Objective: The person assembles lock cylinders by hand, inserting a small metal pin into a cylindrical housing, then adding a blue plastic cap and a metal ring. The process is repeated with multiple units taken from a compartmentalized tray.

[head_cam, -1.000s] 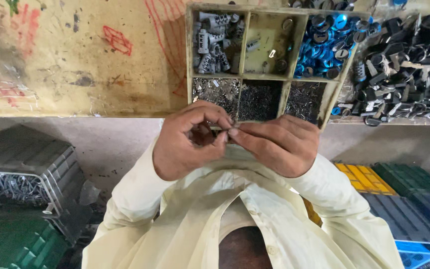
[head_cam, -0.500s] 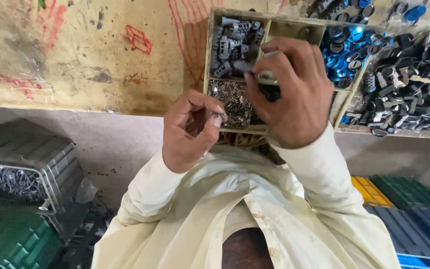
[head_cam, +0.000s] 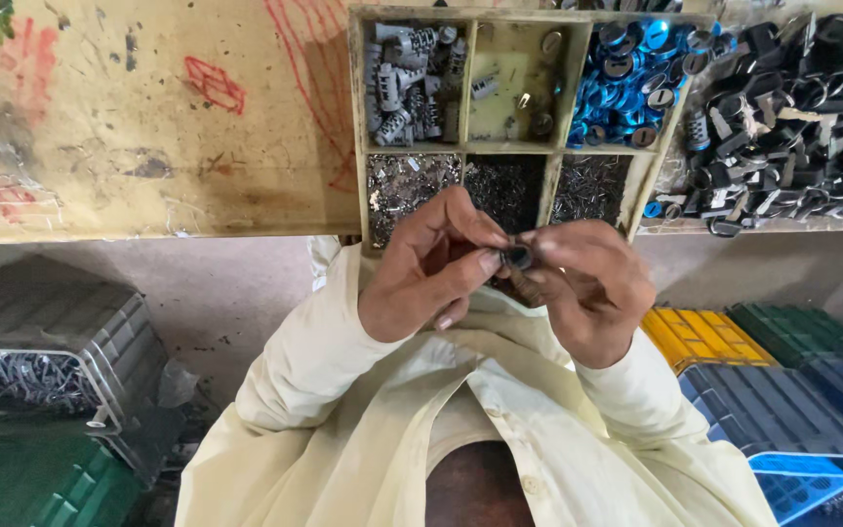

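My left hand [head_cam: 428, 268] and my right hand [head_cam: 587, 288] meet just in front of the bench edge, fingertips together. Between them they pinch a small dark round metal part [head_cam: 517, 257]. Both hands touch it; the rest of the part is hidden by my fingers. Right above the hands lies a wooden compartment tray [head_cam: 355, 117] with grey cylinder parts [head_cam: 407, 83], blue round caps [head_cam: 636, 83] and tiny metal pins [head_cam: 402, 181] in separate sections.
A heap of black parts [head_cam: 792, 107] lies right of the tray on the worn, paint-marked workbench [head_cam: 129, 127]. Below left stand a grey crate [head_cam: 46, 342] of metal pieces and a green crate [head_cam: 21, 483]. Yellow [head_cam: 704, 337], green and blue crates [head_cam: 782, 410] sit lower right.
My right hand, which had reached up over the tray half a second ago, has come back down to join my left hand, and both now pinch the small part.
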